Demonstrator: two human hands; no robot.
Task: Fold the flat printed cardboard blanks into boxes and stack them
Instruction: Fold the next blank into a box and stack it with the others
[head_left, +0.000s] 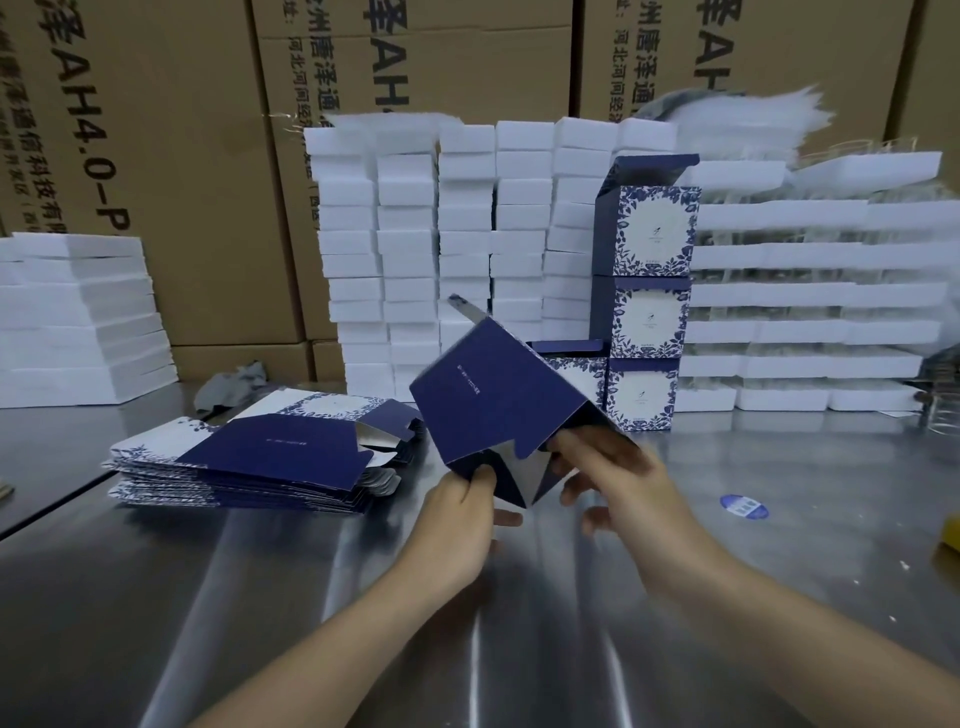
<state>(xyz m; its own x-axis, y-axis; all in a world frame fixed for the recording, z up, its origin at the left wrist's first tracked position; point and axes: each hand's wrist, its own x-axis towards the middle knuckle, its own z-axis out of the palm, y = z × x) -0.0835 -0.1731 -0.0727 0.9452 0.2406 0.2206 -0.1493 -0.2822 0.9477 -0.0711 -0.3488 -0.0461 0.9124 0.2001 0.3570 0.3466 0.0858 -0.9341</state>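
Navy cardboard, a half-folded box (498, 405), is held tilted above the steel surface (311, 597). The left hand (457, 525) and right hand (618, 483) curl their fingers around its bottom flaps. Flat blanks (249, 457) lie piled to the left, and finished boxes (649, 312) stand stacked behind.

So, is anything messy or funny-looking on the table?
A little. A crumpled grey cloth lies behind the pile of flat blanks, a blue oval sticker sits alone on the metal table, and the top stacked box has its lid flap standing open. Nothing looks broken.
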